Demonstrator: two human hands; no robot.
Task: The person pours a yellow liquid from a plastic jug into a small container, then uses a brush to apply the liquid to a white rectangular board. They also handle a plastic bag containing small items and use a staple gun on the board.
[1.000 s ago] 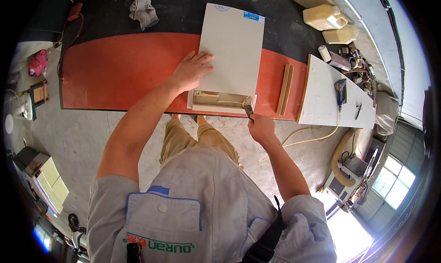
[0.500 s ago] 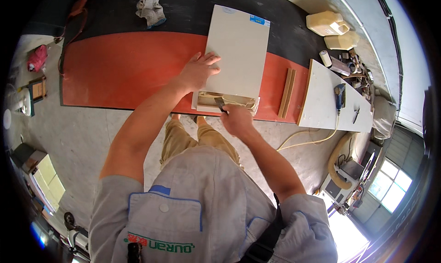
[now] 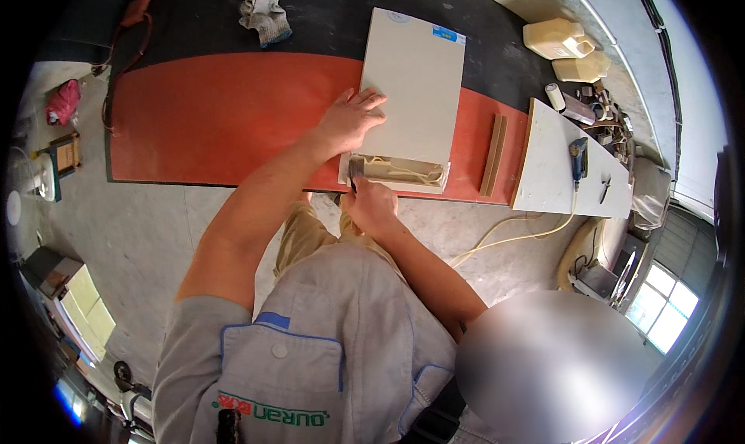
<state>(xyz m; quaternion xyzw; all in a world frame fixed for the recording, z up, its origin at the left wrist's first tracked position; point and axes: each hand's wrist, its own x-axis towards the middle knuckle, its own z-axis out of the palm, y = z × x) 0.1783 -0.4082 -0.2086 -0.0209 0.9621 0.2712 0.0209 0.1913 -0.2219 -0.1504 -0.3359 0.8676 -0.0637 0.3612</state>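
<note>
A pale grey-white rectangular panel or box (image 3: 413, 87) lies on the bench, with a blue label at its far end. My left hand (image 3: 351, 123) rests on its left edge, fingers spread flat. At the near end is a shallow open recess (image 3: 436, 182) holding pale, yellowish strands or residue that I cannot make out clearly. My right hand (image 3: 373, 207) is wrapped round a scraper (image 3: 356, 166) with a flat metal blade. The blade sits at the left end of the recess; the handle is mostly hidden in my fist.
The bench has a red mat (image 3: 225, 118) over a black top. Right of the panel lie brown strips (image 3: 493, 155), then a white board (image 3: 543, 165) carrying a blue power tool (image 3: 577, 158) with a yellowish cord. A glove (image 3: 265, 13) and plastic jugs (image 3: 556, 39) are farther back.
My right hand has moved the scraper leftward along the recess, from its middle to its left end. My left hand stays on the panel. The whole view has shifted slightly.
</note>
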